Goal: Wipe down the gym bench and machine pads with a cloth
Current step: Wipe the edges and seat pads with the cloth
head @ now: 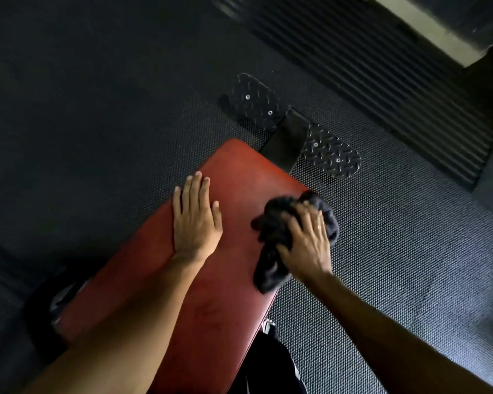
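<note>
L hand [195, 220] lay flat on the red bench [239, 180] w/ fingers [195, 189] straight, holding nothing. R hand [305, 243] had its fingers curled round a black cloth [272, 226], bunched up at the bench's right edge, part of it hanging over the side above the floor mat [382, 251].

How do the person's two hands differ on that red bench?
The left hand lies flat, fingers straight, holding nothing; the right hand grips a crumpled black cloth. The left hand is by the red padded bench's left edge, the right hand at its right edge. Both are on the bench top.
</note>
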`<state>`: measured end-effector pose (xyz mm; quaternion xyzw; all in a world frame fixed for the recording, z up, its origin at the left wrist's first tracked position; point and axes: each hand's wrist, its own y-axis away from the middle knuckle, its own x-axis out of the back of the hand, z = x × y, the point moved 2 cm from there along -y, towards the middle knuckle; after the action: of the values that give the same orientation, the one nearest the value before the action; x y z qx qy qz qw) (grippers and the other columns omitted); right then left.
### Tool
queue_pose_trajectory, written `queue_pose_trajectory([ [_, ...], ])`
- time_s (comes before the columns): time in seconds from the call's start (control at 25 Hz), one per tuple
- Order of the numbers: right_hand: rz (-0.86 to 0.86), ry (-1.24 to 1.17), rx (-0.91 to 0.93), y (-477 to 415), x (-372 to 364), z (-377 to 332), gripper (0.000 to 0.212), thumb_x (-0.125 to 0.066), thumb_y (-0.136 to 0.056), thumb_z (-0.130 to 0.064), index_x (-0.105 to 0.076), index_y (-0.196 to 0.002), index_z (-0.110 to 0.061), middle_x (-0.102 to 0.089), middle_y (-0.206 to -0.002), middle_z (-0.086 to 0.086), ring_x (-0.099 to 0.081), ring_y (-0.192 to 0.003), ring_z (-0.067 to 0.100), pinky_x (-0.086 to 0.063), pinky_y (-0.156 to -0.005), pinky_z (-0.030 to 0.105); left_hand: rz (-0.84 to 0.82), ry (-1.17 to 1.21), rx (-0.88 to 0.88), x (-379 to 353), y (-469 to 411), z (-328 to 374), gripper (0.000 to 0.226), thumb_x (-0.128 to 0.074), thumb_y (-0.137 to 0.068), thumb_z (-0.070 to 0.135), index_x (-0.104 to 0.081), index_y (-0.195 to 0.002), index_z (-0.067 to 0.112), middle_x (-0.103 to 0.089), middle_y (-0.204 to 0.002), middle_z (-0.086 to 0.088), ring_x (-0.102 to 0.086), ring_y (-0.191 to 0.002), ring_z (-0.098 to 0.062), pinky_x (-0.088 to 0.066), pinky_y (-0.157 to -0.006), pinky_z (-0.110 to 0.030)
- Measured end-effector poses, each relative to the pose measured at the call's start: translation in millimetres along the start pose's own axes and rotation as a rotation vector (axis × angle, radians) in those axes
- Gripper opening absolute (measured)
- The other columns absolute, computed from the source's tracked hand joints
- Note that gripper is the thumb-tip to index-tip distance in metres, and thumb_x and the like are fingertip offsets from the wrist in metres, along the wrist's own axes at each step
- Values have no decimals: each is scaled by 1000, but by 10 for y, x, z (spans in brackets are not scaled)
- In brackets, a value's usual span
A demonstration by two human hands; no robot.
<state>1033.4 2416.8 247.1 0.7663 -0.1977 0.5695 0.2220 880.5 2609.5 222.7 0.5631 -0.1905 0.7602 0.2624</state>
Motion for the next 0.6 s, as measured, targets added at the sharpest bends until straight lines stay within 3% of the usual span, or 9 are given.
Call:
queue_pose_trajectory([
  [0.12,73,-131,-433,-593,10,-293,65,-64,-78,-40,-54,-138,-18,-44,-149,11,-29,-145,36,-18,-122,60,-2,6,-28,-16,116,29,52,-40,-101,26,-40,-149,7,-35,-159,-12,-27,-150,-27,-17,-123,-50],
  [0.2,106,-140,-381,-628,-71,-612,65,-64,-74,-41,-57,-135,-18,-47,-146,10,-31,-145,37,-17,-121,63,0,4,-45,-10,178,35,53,-41,-100,25,-40,-149,7,-35,-159,-12,-26,-150,-27,-17,-123,-50],
  [0.32,43,-113,-86,17,-230,-785,67,-61,-72,-43,-59,-134,-18,-47,-149,9,-28,-149,36,-18,-122,63,-23,-15,-62,7,306,84,55,-40,-100,23,-36,-152,7,-32,-161,-12,-24,-151,-27,-16,-124,-51],
  [0.4,-11,-86,16,472,-259,-678,71,-66,-70,-42,-57,-136,-18,-43,-153,8,-23,-151,35,-19,-122,63,-49,-14,-84,6,433,131,55,-41,-101,23,-34,-153,7,-31,-161,-12,-22,-152,-28,-15,-124,-51],
  [0.48,8,-128,-38,573,-259,-464,71,-64,-71,-41,-52,-138,-19,-36,-155,8,-21,-151,35,-26,-120,62,-48,-8,-86,8,530,162,56,-42,-101,24,-34,-153,7,-30,-162,-11,-21,-153,-27,-15,-124,-52],
  [0.6,111,-309,-421,152,-157,-208,69,-59,-80,-36,-39,-144,-20,-23,-156,6,-27,-144,38,-40,-112,59,-47,-21,-73,-2,572,156,56,-40,-101,25,-33,-154,8,-28,-163,-11,-20,-153,-27,-13,-124,-51],
])
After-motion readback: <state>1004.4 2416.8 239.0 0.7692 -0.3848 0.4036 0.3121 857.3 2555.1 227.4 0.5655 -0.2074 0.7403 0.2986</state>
